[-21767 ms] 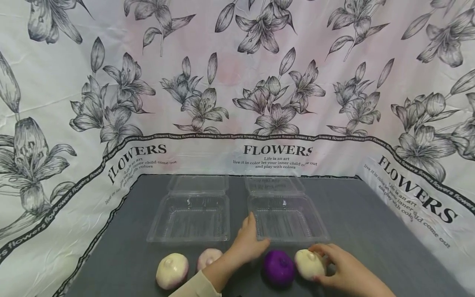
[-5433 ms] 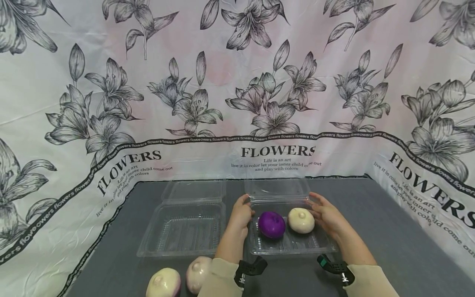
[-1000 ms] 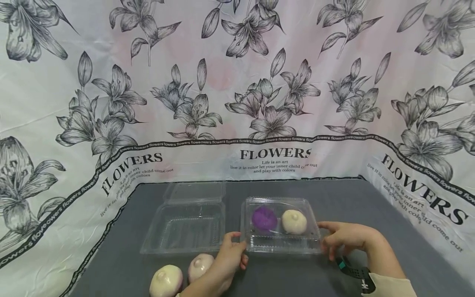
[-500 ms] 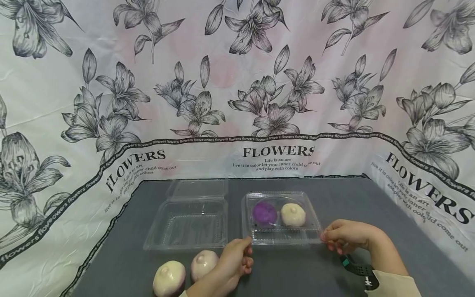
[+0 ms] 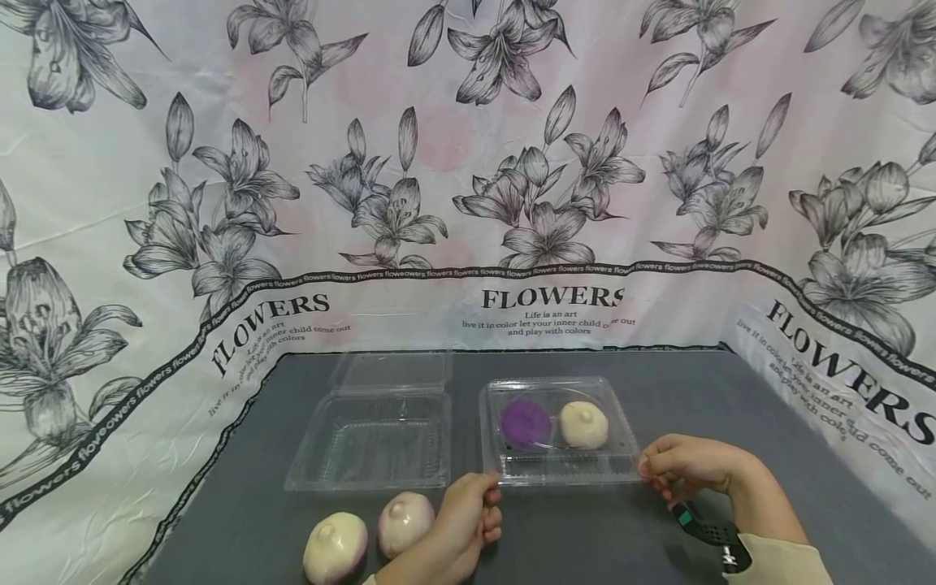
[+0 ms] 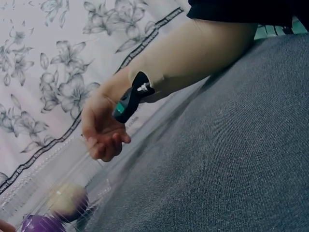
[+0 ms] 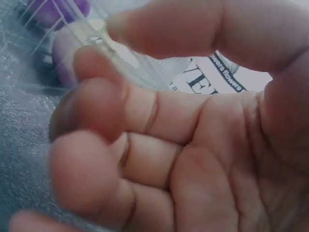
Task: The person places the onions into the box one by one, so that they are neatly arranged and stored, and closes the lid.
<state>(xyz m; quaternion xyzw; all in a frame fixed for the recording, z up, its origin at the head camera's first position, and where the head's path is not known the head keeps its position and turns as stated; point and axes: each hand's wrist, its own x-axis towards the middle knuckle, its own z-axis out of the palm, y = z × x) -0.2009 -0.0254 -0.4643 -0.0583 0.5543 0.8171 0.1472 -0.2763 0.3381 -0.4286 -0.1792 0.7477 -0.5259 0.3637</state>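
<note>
Your left hand (image 5: pixel 468 513): pinches clear plastic clamshell (image 5: pixel 563 469), front-left corner | right hand (image 5: pixel 693 466): pinches front-right corner | lid (image 5: pixel 556 391) down over round purple onion (image 5: pixel 525 422), squat cream onion (image 5: pixel 583 425)

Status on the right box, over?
Left hand, right hand pinch right box at front corners. Lid down over purple onion, pale onion. Nothing visibly blocking.

On the cloth (image 5: pixel 446 195), "FLOWERS" stands 3 times – beneath, "Life is an art live it in color let your inner child come out and play with colors" – while the black band (image 5: pixel 468 272) repeats "flowers"
</note>
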